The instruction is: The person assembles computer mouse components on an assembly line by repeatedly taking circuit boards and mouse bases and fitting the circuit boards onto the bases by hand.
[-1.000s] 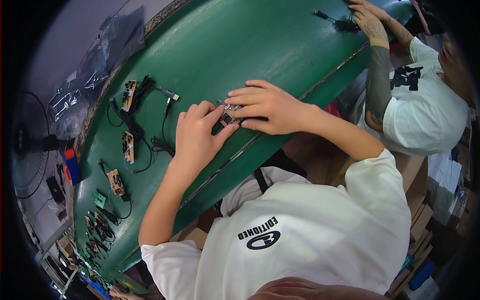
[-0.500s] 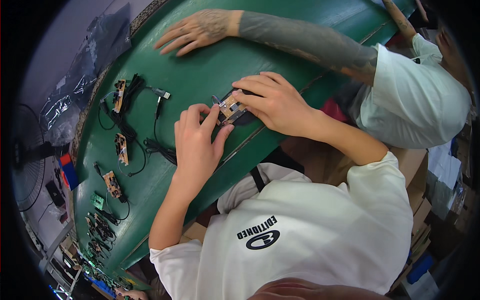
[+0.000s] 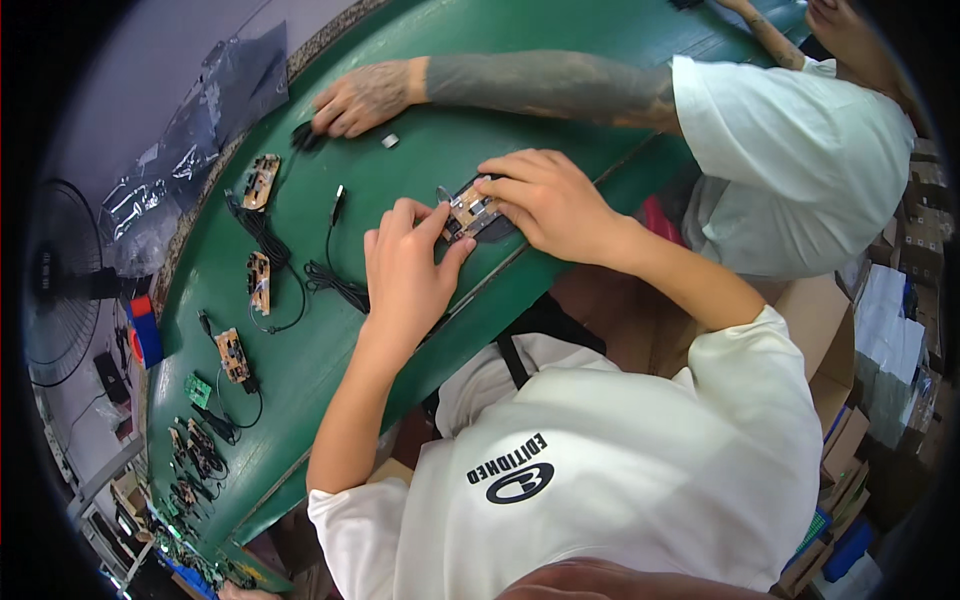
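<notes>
Circuit board [image 3: 472, 210] lies right of and beyond coiled cable [image 3: 340, 286]; long axis unclear, partly covered. Left hand [image 3: 405, 262] pinches its cable-side edge; right hand [image 3: 556, 205] grips the side away from cable. Neither nearer.

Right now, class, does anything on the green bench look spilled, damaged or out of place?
Nothing looks spilled or plainly damaged. Mildly odd: one small green board, at the left, lies near tan boards, so its colour stands out. The held board, between the person's hands, shows too small to check closely.
</notes>
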### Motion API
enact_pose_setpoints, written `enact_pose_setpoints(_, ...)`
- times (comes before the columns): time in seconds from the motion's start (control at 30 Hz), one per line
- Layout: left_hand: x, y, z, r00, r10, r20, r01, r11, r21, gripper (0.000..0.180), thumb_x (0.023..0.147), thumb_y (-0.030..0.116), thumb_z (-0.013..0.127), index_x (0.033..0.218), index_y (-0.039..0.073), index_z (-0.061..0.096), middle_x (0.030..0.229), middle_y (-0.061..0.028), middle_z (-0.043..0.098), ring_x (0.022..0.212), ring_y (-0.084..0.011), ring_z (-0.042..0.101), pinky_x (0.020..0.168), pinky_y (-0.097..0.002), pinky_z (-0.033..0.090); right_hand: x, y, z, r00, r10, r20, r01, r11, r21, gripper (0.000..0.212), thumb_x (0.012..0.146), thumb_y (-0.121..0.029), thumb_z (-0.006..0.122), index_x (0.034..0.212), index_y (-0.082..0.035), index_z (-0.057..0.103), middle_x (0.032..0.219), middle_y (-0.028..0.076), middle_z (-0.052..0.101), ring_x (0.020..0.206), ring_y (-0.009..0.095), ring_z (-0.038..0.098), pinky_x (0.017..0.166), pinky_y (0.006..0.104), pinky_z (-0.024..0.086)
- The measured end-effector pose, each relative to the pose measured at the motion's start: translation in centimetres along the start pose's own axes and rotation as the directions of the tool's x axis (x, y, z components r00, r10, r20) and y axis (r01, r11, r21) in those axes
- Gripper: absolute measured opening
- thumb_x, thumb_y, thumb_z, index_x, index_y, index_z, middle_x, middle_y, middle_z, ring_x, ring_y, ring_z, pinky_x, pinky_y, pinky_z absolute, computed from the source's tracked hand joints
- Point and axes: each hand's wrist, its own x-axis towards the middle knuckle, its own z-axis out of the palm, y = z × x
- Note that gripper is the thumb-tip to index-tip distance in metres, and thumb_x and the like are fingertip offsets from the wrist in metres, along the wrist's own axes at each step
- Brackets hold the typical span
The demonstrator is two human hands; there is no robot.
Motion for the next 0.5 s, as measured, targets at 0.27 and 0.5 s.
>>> enact_pose_setpoints(0.27,0.7,-0.6,-0.9,0.995,0.077,0.061,-0.078,0.997,0.015,0.043,0.079,0.020,0.083,0.115,-0.001,0.073,0.108,-0.0099,0.065,0.099,-0.0277,0.060,0.084,-0.0378,0.041,1.3,0.4,-1.6,0.982,0.134,0.134,-0.148,0.984,0.100,0.027,0.088,-0.020,0.070,0.111,-0.007,0.073,0.118,0.007,0.067,0.112,0.028,0.059,0.100,0.0421,0.043)
enact_pose_setpoints(0.5,0.8,-0.5,-1.1,0.992,0.115,0.055,-0.115,0.993,0.002,0.041,0.078,0.019,0.083,0.114,0.000,0.073,0.106,-0.0092,0.064,0.098,-0.0263,0.060,0.082,-0.0382,0.040,1.8,0.1,-0.7,0.975,0.186,0.120,-0.194,0.979,0.064,0.025,0.082,-0.021,0.072,0.103,-0.009,0.074,0.108,0.005,0.063,0.112,0.024,0.055,0.100,0.0398,0.037)
